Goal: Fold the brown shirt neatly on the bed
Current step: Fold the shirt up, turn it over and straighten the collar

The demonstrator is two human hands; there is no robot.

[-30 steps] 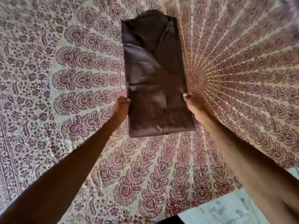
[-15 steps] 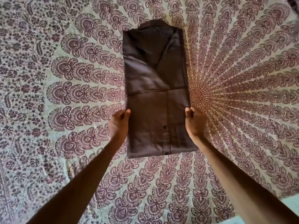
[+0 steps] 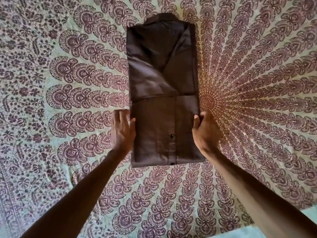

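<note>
Already narrowed to a strip, the brown shirt (image 3: pixel 163 93) looks light and limp, so we'd lift both side edges, left hand (image 3: pixel 122 133) spread flat beside it, right hand (image 3: pixel 205 132) pinching its edge.

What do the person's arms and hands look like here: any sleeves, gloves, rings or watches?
Both forearms are bare along all that shows; no sleeve is in view. The left hand and right hand are ungloved, with no ring, watch or bracelet visible on the fingers and wrists. No markings show. Nails look short and plain, though the dim light hides fine detail.
</note>
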